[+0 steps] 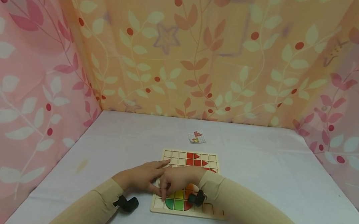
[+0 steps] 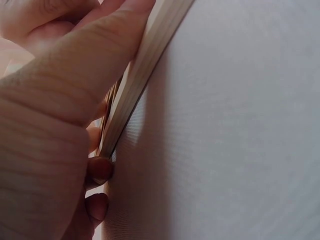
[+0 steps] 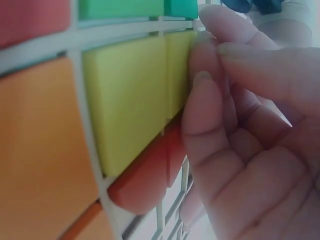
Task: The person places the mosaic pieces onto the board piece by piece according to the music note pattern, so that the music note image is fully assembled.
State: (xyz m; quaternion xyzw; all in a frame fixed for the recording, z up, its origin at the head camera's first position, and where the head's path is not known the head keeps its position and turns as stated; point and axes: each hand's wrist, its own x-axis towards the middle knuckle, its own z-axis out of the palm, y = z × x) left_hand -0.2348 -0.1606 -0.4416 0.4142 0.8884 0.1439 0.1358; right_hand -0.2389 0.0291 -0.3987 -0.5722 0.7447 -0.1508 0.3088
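Observation:
A wooden grid board (image 1: 190, 215) lies on the white table with colored pieces set in its squares. My left hand (image 1: 143, 175) rests along its left side; in the left wrist view the thumb (image 2: 95, 65) lies against the board's edge (image 2: 145, 70). My right hand (image 1: 178, 180) reaches across the board, fingers bent downward. In the right wrist view its fingertips (image 3: 202, 100) and thumb come together at the edge of a yellow piece (image 3: 180, 75), which they partly cover. Beside it sits another yellow piece (image 3: 127, 95). Hands and sleeve hide the board's middle.
A small picture card (image 1: 197, 137) lies beyond the board. Red pieces (image 1: 197, 163) fill squares at the far side; a dark green piece (image 1: 169, 203) and a light green piece (image 1: 178, 205) are near the front. Floral curtains (image 1: 194, 59) enclose the table.

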